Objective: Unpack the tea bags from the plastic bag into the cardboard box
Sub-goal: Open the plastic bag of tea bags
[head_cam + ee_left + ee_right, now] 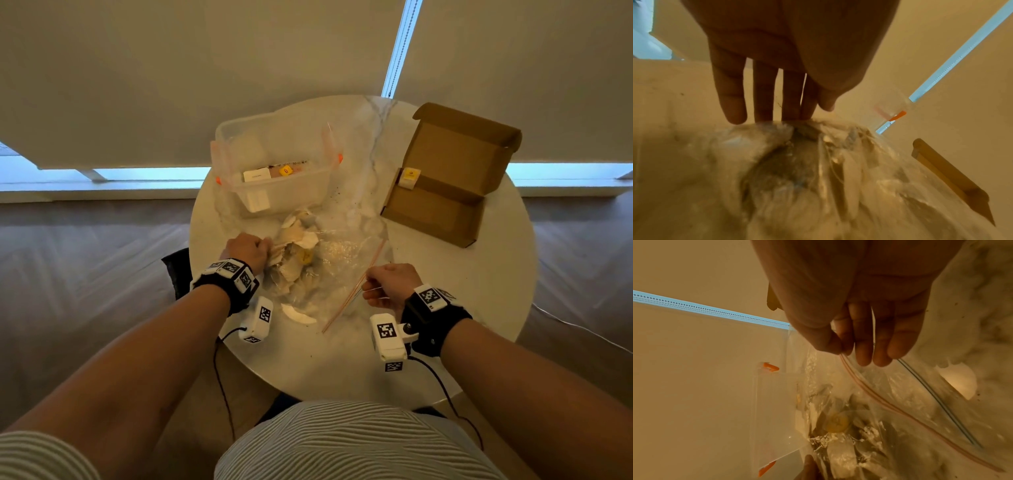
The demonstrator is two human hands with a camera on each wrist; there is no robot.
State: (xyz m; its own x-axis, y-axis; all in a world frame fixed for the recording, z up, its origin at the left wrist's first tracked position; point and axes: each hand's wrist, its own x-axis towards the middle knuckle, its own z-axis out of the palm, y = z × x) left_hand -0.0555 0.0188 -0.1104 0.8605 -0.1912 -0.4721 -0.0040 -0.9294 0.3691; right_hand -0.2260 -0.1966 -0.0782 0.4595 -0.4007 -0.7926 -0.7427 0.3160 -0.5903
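A clear zip plastic bag (pixel 335 260) lies in the middle of the round table, with a heap of pale tea bags (pixel 294 246) inside and one yellow tag (pixel 305 255) among them. My left hand (pixel 248 248) rests on the bag's left end, its straight fingers (pixel 764 116) touching the plastic over the heap (pixel 797 170). My right hand (pixel 385 282) pinches the bag's pink zip strip (pixel 869 391) between thumb and forefinger (pixel 840 350), holding the mouth up. The open cardboard box (pixel 442 192) stands at the back right, with one tea bag (pixel 409 178) at its left edge.
A clear plastic bin (pixel 274 171) with orange clips stands behind the bag and holds small packets. One white tea bag (pixel 298 315) lies by the bag's near edge. Window blinds hang behind the marble table (pixel 342 370). Cables trail from both wrist cameras.
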